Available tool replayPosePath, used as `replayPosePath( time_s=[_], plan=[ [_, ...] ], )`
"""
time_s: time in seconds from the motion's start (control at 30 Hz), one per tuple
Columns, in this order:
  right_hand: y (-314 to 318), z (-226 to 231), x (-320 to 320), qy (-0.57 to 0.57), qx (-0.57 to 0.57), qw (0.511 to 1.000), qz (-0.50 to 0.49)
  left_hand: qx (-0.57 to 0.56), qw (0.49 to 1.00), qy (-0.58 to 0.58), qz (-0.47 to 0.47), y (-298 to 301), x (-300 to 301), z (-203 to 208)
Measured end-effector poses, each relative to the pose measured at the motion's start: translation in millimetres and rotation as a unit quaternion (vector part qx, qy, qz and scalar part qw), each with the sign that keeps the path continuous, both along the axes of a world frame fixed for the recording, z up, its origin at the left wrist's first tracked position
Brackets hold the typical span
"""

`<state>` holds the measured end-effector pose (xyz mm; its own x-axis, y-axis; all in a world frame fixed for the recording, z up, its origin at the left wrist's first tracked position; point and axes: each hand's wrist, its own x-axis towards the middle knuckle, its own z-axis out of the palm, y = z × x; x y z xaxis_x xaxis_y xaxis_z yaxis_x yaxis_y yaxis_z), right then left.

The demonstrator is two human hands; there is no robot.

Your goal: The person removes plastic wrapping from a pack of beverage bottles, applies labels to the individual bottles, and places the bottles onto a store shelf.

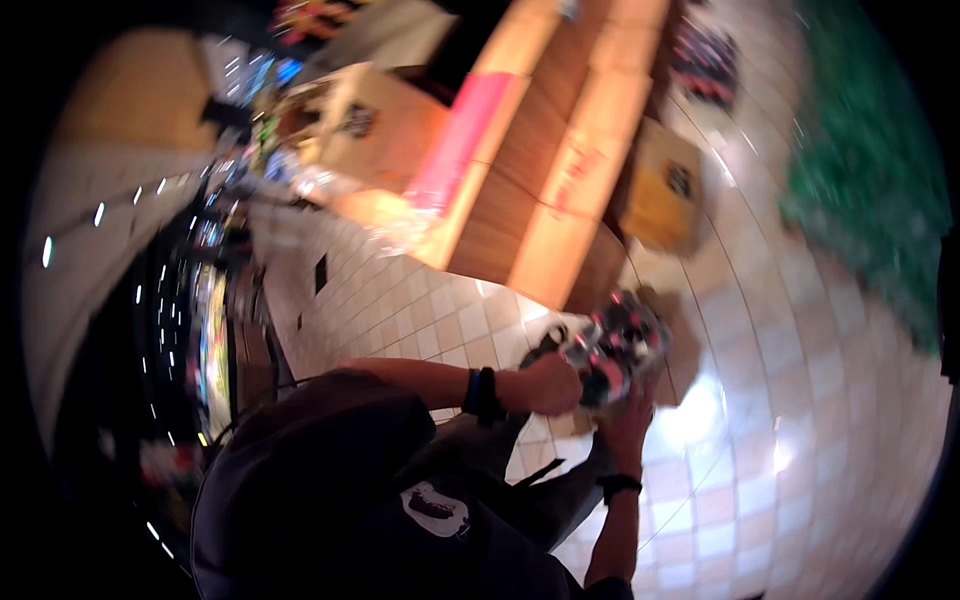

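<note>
A pack of dark items with red and pink tops or labels [622,340], apparently wrapped in clear plastic, is in front of me above the tiled floor. Motion blur keeps me from telling whether it holds bottles or jars. My left hand [552,386], with a dark band at the wrist, is closed at the pack's left edge. Against the near right side of the pack lies my right hand [627,430], fingers reaching up along it and partly hidden. The right wrist also wears a black band.
Long stacked cardboard boxes [540,170] rise just beyond the pack, one with a pink strip. A smaller carton [662,190] stands to their right. A similar dark-and-red pack [706,65] sits farther off. Green bundled material [870,170] is at far right; store shelves [215,340] line the left.
</note>
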<state>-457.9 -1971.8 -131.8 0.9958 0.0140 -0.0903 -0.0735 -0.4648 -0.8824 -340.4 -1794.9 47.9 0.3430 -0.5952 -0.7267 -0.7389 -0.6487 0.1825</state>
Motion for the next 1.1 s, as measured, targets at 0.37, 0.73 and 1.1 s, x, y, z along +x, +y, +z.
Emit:
replayPosePath(
  time_s=[0.37,0.73,1.1],
  plan=[
    [116,249,40,0.036,0.168,0.969,0.179,-0.366,0.576,0.329,0.652,274,-31,245],
    [463,372,117,0.219,0.172,0.901,0.331,-0.055,0.703,0.035,0.708,657,-288,57],
    [1104,302,359,-0.174,0.183,0.933,0.257,-0.138,0.597,-0.004,0.790,966,-246,-26]
  ],
)
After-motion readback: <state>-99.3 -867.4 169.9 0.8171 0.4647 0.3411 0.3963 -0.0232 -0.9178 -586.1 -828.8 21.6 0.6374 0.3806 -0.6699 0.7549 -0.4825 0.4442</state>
